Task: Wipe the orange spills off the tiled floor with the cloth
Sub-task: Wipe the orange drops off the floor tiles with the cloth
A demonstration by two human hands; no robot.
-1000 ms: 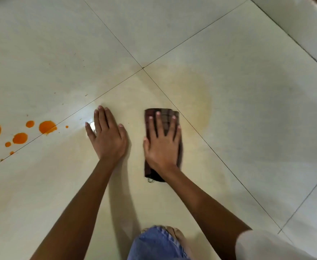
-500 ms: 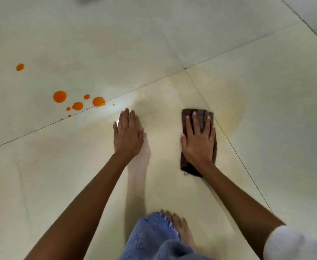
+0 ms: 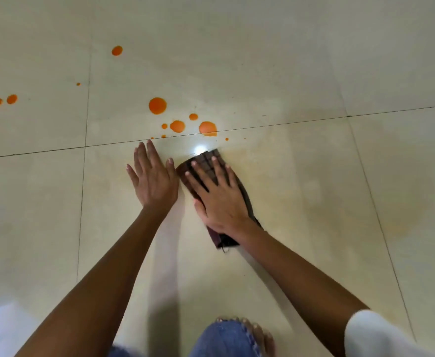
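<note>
Floor: glossy cream tiled floor [image 3: 275, 60] with thin dark grout lines fills the view; a faint yellowish smear shows at 3 o'clock of the hands; bare room lies at 12 and 3 o'clock
Arms: both bare forearms enter from the bottom edge, cut off there; a white sleeve [image 3: 376, 333] covers the right upper arm at 5 o'clock
Knee: a blue denim knee [image 3: 224, 338] sits at 6 o'clock, cut by the frame; toes show just past it, blurred
Cloth: a dark brown checked folded cloth [image 3: 206, 163] lies flat at centre, mostly hidden under the right hand; its far edge is near the grout line, its near end pokes out below the wrist
Right hand: right hand [image 3: 221, 199] presses on the cloth, fingers spread flat, not clenched
Left hand: left hand [image 3: 153, 180] lies palm down on bare tile just beside the cloth at its 9 o'clock, fingers extended, holding nothing
Spills: round orange spills [image 3: 157, 105] cluster at 12 o'clock beyond the grout line, apart from the cloth; more at 10 o'clock, cut by the left edge
Glare: a white glare spot [image 3: 199, 149] blurs the cloth's far edge
Writing: none legible
</note>
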